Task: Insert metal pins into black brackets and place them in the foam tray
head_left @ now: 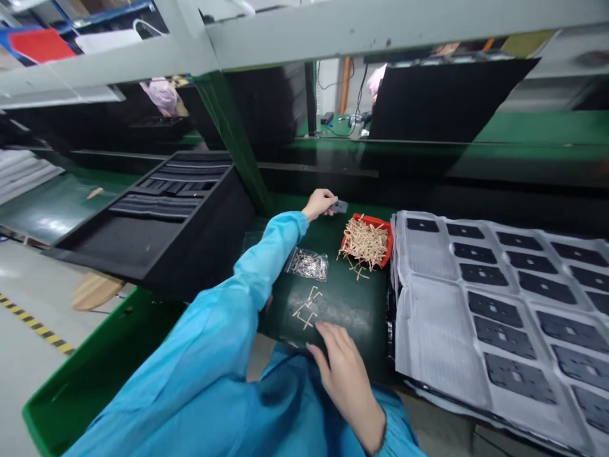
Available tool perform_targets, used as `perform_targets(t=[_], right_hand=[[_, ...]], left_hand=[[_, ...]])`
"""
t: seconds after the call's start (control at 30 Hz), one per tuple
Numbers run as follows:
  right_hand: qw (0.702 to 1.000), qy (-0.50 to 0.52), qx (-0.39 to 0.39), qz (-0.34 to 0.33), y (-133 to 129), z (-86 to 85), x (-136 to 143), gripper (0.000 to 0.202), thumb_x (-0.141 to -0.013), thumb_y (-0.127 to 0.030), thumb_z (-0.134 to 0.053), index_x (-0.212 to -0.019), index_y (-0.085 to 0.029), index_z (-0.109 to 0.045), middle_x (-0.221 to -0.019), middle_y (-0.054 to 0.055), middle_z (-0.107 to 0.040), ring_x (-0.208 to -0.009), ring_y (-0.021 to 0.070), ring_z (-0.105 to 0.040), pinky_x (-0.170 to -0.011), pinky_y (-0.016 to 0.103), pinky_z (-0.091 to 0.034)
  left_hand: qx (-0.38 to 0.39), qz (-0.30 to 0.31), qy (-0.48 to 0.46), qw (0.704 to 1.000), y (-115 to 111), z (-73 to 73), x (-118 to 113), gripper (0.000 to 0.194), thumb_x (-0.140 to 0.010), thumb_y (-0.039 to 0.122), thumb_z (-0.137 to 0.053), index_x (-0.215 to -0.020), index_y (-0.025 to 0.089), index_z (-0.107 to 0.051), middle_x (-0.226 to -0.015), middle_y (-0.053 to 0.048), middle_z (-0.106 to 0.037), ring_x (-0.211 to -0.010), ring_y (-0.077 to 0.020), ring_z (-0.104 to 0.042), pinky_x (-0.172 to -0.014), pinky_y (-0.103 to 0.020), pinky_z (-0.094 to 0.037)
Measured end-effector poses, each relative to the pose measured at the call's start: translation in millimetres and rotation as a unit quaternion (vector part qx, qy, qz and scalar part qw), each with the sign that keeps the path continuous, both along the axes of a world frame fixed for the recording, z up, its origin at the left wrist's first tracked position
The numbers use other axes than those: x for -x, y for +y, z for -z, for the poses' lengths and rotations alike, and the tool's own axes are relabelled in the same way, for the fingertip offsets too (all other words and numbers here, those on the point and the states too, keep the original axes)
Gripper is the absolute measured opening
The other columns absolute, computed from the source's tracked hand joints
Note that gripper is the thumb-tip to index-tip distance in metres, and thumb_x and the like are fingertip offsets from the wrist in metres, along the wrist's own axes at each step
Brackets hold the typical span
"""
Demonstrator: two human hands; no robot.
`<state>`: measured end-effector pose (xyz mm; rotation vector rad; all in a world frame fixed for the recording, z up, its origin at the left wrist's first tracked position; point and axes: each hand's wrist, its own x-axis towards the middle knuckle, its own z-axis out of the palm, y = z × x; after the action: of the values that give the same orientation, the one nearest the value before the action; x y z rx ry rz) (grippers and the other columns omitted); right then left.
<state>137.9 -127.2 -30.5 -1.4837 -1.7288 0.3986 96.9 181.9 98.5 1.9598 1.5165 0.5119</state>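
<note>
My left hand (321, 204) reaches to the back of the green work surface, its fingers closed on a small grey plate (339, 206). Near the front edge, my right hand (343, 365) rests with its fingers stretched out, holding nothing. Just beyond its fingertips lie several thin beige pieces (307, 311). A clear bag of small metal parts (309, 264) is beside my left forearm. To the right of the bag stands a red tray (389, 244) heaped with beige pieces (365, 240), a few of them spilled at its front.
On the right, white padded sheets (440, 343) carry rows of dark flat plates (517, 375). A black divided box (190, 247) stands at the left, above a green bin (102, 362). A green post (233, 136) rises behind my left arm.
</note>
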Motion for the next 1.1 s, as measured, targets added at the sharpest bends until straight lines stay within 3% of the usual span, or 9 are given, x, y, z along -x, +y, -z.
perform_targets(t=[0.1, 0.2, 0.3, 0.43, 0.53, 0.63, 0.87, 0.97, 1.1], right_hand=[[1.0, 0.021, -0.012, 0.0, 1.3, 12.4, -3.8, 0.02, -0.103, -0.029, -0.055, -0.112, -0.022, -0.071, -0.104, 0.008, -0.078, -0.095, 0.0243, -0.075, -0.082, 0.038, -0.063], [0.998, 0.057, -0.015, 0.011, 5.8, 22.1, -10.6, 0.018, -0.104, -0.024, -0.054, -0.105, -0.022, -0.072, -0.104, 0.007, -0.077, -0.096, 0.022, -0.074, -0.085, 0.037, -0.063], [0.995, 0.092, -0.019, 0.02, 8.3, 29.6, -14.3, 0.018, -0.103, -0.02, -0.054, -0.101, -0.021, -0.072, -0.101, 0.006, -0.077, -0.095, 0.0202, -0.073, -0.085, 0.035, -0.062], [0.993, 0.114, -0.014, 0.017, 11.0, 34.2, -15.1, 0.017, -0.102, -0.018, -0.056, -0.101, -0.021, -0.073, -0.098, 0.005, -0.077, -0.091, 0.0199, -0.073, -0.083, 0.034, -0.059], [0.993, 0.115, 0.0, 0.002, 15.3, 35.4, -15.1, 0.017, -0.102, -0.02, -0.057, -0.101, -0.022, -0.074, -0.097, 0.005, -0.077, -0.09, 0.0204, -0.072, -0.082, 0.034, -0.058], [0.993, 0.114, 0.014, -0.012, 18.6, 35.4, -16.6, 0.017, -0.102, -0.022, -0.058, -0.1, -0.023, -0.075, -0.097, 0.006, -0.077, -0.09, 0.0209, -0.072, -0.082, 0.034, -0.057], [0.99, 0.141, 0.025, -0.01, 19.4, 20.0, -13.8, 0.019, -0.105, -0.023, -0.054, -0.101, -0.022, -0.072, -0.092, 0.004, -0.075, -0.083, 0.0162, -0.074, -0.074, 0.025, -0.059], [0.989, 0.147, 0.027, -0.014, 22.1, 7.9, -3.1, 0.016, -0.105, -0.024, -0.053, -0.107, -0.021, -0.069, -0.093, 0.004, -0.074, -0.078, 0.0146, -0.073, -0.069, 0.023, -0.059], [0.993, 0.113, 0.012, -0.042, 27.5, -5.5, 7.7, 0.021, -0.105, -0.022, -0.051, -0.118, -0.022, -0.068, -0.106, 0.008, -0.075, -0.093, 0.0199, -0.074, -0.083, 0.031, -0.06]], left_hand=[[-0.02, -0.005, 0.036, 0.999, 29.1, -1.3, -27.2, 0.035, -0.101, 0.034, -0.067, -0.13, 0.016, -0.063, -0.128, -0.011, -0.067, -0.107, -0.0249, -0.07, -0.09, -0.045, -0.062], [-0.069, -0.01, 0.075, 0.995, 15.8, 4.5, -8.2, 0.039, -0.1, 0.032, -0.068, -0.135, 0.017, -0.06, -0.139, -0.013, -0.061, -0.119, -0.029, -0.065, -0.1, -0.052, -0.057], [-0.096, 0.007, 0.094, 0.991, -38.6, 20.4, 47.4, 0.018, -0.101, 0.024, -0.063, -0.116, 0.015, -0.067, -0.13, -0.012, -0.064, -0.123, -0.0288, -0.062, -0.106, -0.048, -0.051], [-0.053, 0.038, 0.079, 0.995, -151.9, 64.2, 111.3, 0.009, -0.092, 0.017, -0.073, -0.089, 0.018, -0.064, -0.098, -0.006, -0.07, -0.1, -0.0231, -0.068, -0.092, -0.034, -0.054], [-0.037, -0.009, 0.052, 0.998, -209.7, 100.2, 118.3, 0.01, -0.095, 0.013, -0.065, -0.101, 0.02, -0.062, -0.108, -0.007, -0.067, -0.107, -0.0252, -0.064, -0.097, -0.04, -0.05], [-0.023, -0.068, 0.017, 0.997, -220.1, 119.4, 107.3, 0.016, -0.094, 0.006, -0.057, -0.091, 0.021, -0.061, -0.107, -0.008, -0.063, -0.108, -0.0287, -0.059, -0.1, -0.047, -0.043], [0.064, -0.132, -0.194, 0.97, -207.4, 110.2, 105.8, 0.015, -0.089, 0.01, -0.058, -0.078, 0.02, -0.055, -0.098, -0.007, -0.06, -0.102, -0.027, -0.057, -0.099, -0.044, -0.042], [0.151, -0.147, -0.322, 0.923, -218.9, 99.7, 103.1, 0.016, -0.097, 0.032, -0.055, -0.091, 0.018, -0.061, -0.109, -0.011, -0.064, -0.102, -0.0253, -0.062, -0.091, -0.039, -0.05], [0.271, -0.155, -0.451, 0.836, -237.5, 85.3, 94.1, 0.04, -0.089, 0.052, -0.068, -0.099, 0.014, -0.07, -0.102, -0.012, -0.07, -0.094, -0.0228, -0.066, -0.085, -0.033, -0.053]])
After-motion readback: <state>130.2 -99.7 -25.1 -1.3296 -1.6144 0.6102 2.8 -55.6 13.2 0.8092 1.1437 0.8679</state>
